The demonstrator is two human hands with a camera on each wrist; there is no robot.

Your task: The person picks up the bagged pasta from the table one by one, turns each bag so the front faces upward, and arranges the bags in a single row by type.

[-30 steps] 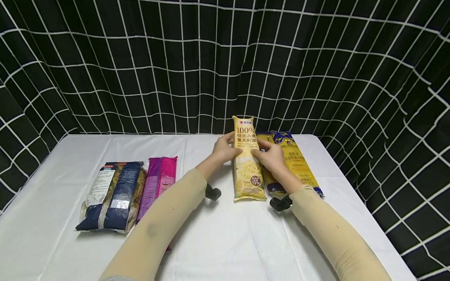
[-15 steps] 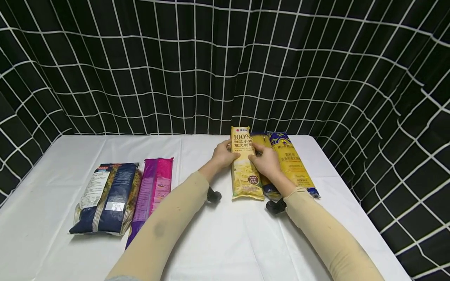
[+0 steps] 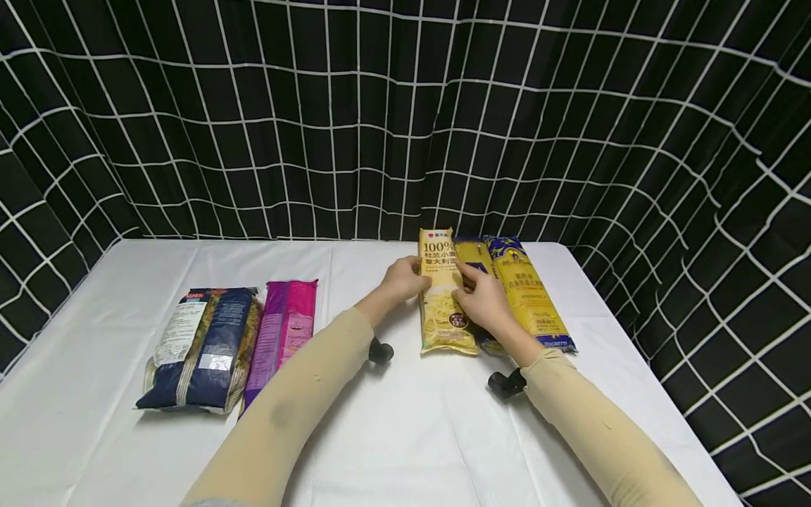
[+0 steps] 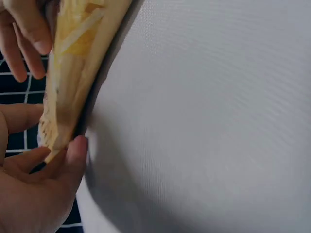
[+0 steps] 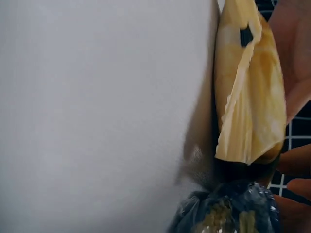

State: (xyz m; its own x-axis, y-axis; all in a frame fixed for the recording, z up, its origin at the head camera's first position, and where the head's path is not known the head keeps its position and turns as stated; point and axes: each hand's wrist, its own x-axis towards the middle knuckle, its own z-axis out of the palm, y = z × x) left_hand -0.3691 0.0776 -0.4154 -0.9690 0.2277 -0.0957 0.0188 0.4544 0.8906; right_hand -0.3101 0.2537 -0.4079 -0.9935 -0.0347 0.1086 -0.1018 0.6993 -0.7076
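A long yellow pasta packet point(image 3: 441, 303) lies on the white table at the back, label up. My left hand point(image 3: 400, 280) holds its left edge, thumb on the upper edge; in the left wrist view my left hand's fingers point(image 4: 77, 150) reach around its side. At its right edge is my right hand point(image 3: 484, 299), with thumb and index fingertips touching the packet and fingers fairly straight. Against its right side lies a navy-and-yellow spaghetti packet point(image 3: 470, 252), partly covered by my right hand. In the right wrist view the yellow packet's crimped end point(image 5: 238, 141) faces the camera.
A yellow-and-blue spaghetti packet point(image 3: 529, 296) lies farther right. On the left are a navy pasta bag point(image 3: 215, 352) and a pink-and-purple packet point(image 3: 281, 327), partly hidden by my left sleeve. Black curtains with a white grid point(image 3: 380, 120) surround the white table point(image 3: 405, 436).
The yellow pasta packet has come down flat onto the table beside the navy-and-yellow one. My right hand's fingers have loosened and shifted slightly toward me along its edge.
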